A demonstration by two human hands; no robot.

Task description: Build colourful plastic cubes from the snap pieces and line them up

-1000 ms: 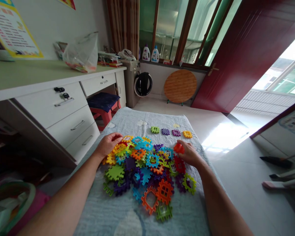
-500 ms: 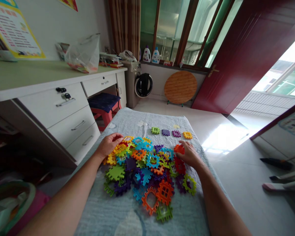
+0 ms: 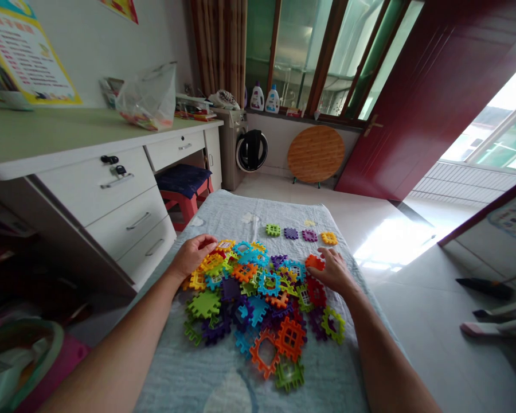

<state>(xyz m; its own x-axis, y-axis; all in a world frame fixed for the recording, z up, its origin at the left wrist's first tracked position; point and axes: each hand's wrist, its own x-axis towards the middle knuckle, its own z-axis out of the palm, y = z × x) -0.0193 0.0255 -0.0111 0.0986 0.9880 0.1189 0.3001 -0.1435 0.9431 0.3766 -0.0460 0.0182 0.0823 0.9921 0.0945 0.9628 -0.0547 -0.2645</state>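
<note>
A heap of plastic interlocking building pieces (image 3: pixel 230 288), with notched edges and many colours, is spread over the cloth in front of me. At the heap's right edge, my right hand (image 3: pixel 335 268) has its thumb and fingers around an orange-red piece (image 3: pixel 314 262). My left hand (image 3: pixel 194 254) rests at the upper left of the heap, fingers loosely bent and thumb a little apart. Nearest to it lies a yellow piece (image 3: pixel 226 245); whether the fingertips touch it is unclear. Beyond the heap sit a green piece (image 3: pixel 273 230), two purple ones (image 3: pixel 290 233) and a yellow-orange one (image 3: pixel 329 238) in a row.
A pale blue cloth (image 3: pixel 236 209) covers the table. To the left are a white desk (image 3: pixel 98 192) with a plastic bag (image 3: pixel 148 100) on top and a red stool (image 3: pixel 187 198). Behind stand a washing machine (image 3: pixel 232 149), a round wooden board (image 3: pixel 316 154) and a red door (image 3: pixel 395 109).
The whole view has shifted very slightly. Both hands and the pieces keep practically the same places.
</note>
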